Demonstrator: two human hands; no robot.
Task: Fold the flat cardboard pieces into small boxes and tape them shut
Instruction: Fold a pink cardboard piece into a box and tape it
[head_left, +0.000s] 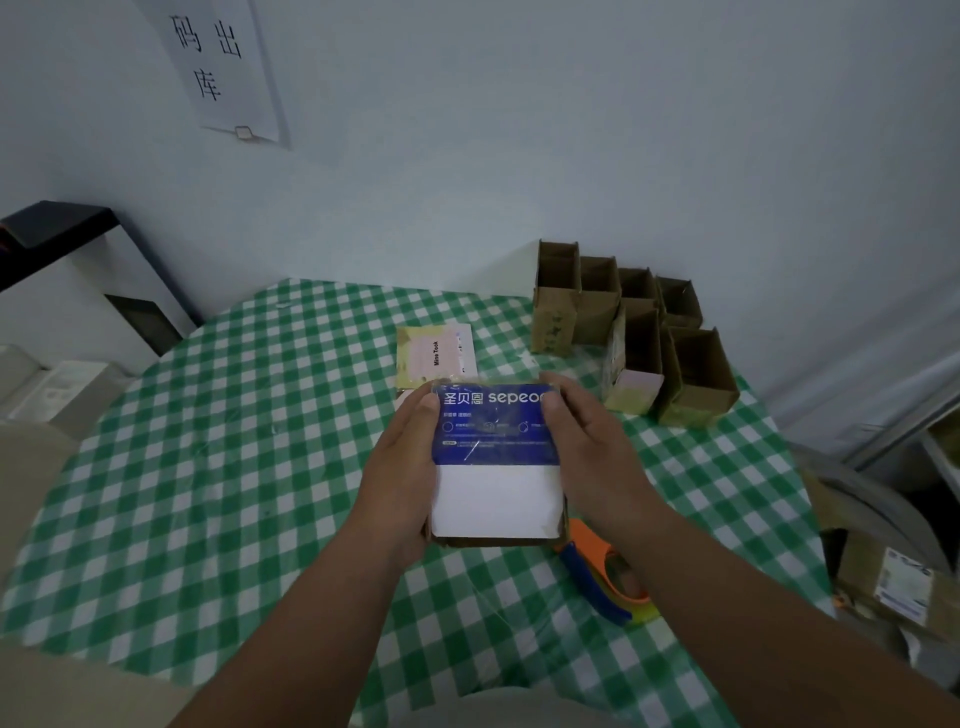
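You hold a small box (496, 462) between both hands, above the near middle of the table (218, 467) with its green and white checked cloth. Your left hand (402, 467) wraps the box's left side, thumb laid over the top corner of the blue printed face; your right hand (587, 447) clasps the right side, thumb pressed on the blue face near the printed word. Both hands are closed firmly on the box. Its upper face is blue on the far half and white on the near half, and brown cardboard shows along the near bottom edge.

Just under your right forearm, a tape dispenser (602, 577) with an orange body and blue handle lies on the cloth, near the box but not touching it, as far as you can tell.

Just beyond the box lies a stack of flat cardboard pieces (434, 353), the top one pale with a pink panel. Farther right, toward the wall, stands a cluster of folded boxes (628, 332), open tops up, packed side by side.

On the wall (571, 130) at far left hangs a paper sign (223, 67) with large black characters.
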